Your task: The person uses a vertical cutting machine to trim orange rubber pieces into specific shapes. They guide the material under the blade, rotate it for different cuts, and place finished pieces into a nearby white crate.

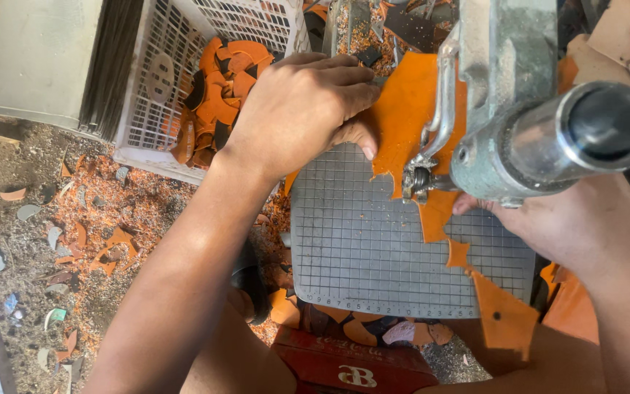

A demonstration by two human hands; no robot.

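The left hand (pixel 304 109) sits at upper centre of the frame, palm down, knuckles raised, fingers (pixel 344 76) curled rightward and thumb pressed flat. Its bare forearm runs down to the lower left. The right hand (pixel 577 226) lies at right centre, back upward, fingers hidden, forearm leaving the lower right corner.

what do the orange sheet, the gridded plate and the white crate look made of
Orange sheet: probably leather or rubbery sheet, matte, cut into thin floppy strips. Gridded plate: likely grey metal, dull, with scored lines. White crate: moulded plastic lattice, dusty.
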